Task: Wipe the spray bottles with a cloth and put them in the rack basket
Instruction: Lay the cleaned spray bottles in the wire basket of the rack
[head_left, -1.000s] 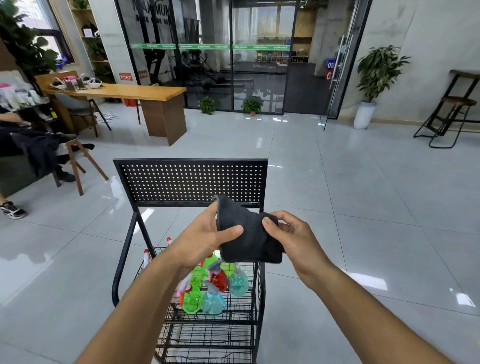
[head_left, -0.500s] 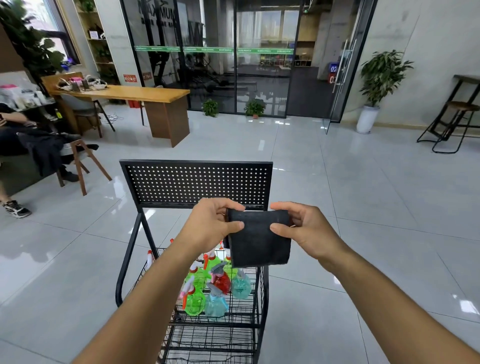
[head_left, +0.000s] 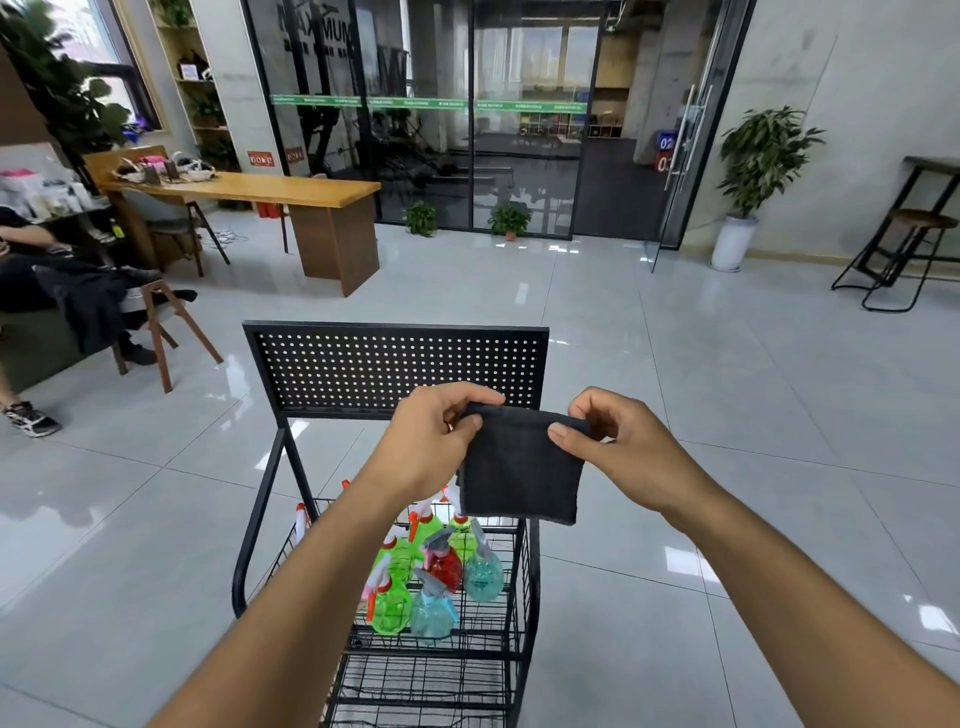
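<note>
Both forearms reach out ahead of me. My left hand (head_left: 434, 441) and right hand (head_left: 621, 447) each pinch a top corner of the dark cloth (head_left: 519, 467) between thumb and fingers, so it hangs flat and folded between them — above the rack basket (head_left: 524, 561). Below the cloth, inside that wire basket, the spray bottles (head_left: 431, 577) stand clustered: green ones, a red one and pale blue ones, triggers up. Behind my hands rises the rack's perforated back panel (head_left: 395, 364). Farther out lies the glossy tiled floor (head_left: 727, 415), a wooden table (head_left: 291, 189) to the left — and a potted plant (head_left: 753, 171) beside the glass doors (head_left: 467, 119).
</note>
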